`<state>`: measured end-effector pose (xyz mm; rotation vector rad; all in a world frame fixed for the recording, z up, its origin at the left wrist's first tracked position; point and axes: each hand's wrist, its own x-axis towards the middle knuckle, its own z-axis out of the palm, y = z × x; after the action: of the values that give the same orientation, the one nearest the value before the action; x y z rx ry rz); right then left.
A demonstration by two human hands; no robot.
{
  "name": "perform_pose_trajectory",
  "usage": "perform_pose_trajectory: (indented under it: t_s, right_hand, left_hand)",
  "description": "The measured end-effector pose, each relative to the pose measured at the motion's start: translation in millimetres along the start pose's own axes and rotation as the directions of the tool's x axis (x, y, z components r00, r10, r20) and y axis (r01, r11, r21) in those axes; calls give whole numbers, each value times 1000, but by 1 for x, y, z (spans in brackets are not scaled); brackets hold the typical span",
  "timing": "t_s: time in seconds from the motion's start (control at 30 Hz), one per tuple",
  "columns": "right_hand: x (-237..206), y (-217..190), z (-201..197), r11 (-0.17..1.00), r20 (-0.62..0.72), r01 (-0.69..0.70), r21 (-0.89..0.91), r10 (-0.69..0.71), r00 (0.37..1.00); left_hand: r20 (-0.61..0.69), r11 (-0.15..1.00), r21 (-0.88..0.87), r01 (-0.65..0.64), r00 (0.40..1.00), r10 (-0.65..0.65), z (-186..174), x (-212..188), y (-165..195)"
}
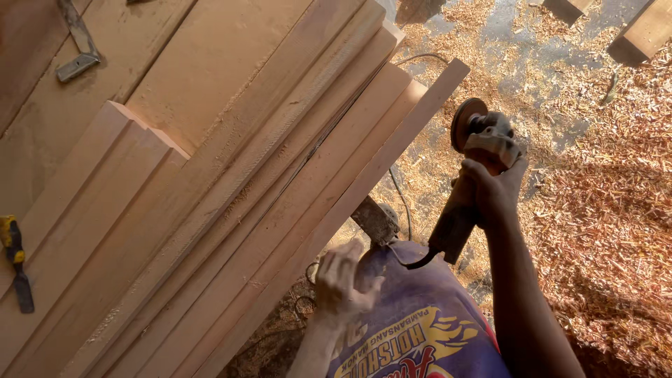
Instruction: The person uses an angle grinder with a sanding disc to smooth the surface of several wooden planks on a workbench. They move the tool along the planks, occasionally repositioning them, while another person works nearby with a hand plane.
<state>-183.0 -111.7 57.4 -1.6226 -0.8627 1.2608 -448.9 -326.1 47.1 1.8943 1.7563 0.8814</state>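
Gripped the grinder (467, 183) firmly in the right hand (494, 190), disc clear of the boards (280, 189); kept the loosely curled, empty left hand (341, 278) off the edge.

Workbench (42, 140), stacked planks (266, 175), chisel (15, 259)

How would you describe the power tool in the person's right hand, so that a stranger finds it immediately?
Start from the stack of long planks on the left, then look right, over the floor covered in wood shavings. There the right hand grips an angle grinder. Unlike the other tools, it has a round disc on top and a trailing cable.
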Motion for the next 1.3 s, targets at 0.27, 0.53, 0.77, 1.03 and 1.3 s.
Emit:
perform_pose_trajectory:
  t_s: [0.27, 0.53, 0.77, 1.03, 1.3]
  right_hand:
    - [-102, -3, 56, 953, 231, -239, 185, 194, 953]
    - [-159, -6, 112, 963, 379, -260, 72, 214, 900]
    - [-192, 21, 177, 930, 639, -341, 134, 182, 747]
    - [-224, 44, 244, 957, 838, -280, -71, 209, 504]
    - [-151, 52, 224, 954, 774, 43, -297, 214, 595]
  left_hand:
    - [147, 958, -205, -201, 961, 233, -51, 10, 75]
    - [-66, 983, -13, -186, 981, 184, -101, -57, 69]
    - [63, 453, -862, 228, 934, -351, -121, -95, 13]
    - [204, -19, -977, 214, 899, -387, -133, -114, -40]
    - [75, 278, -807, 521, 557, -827, -189, -69, -113]
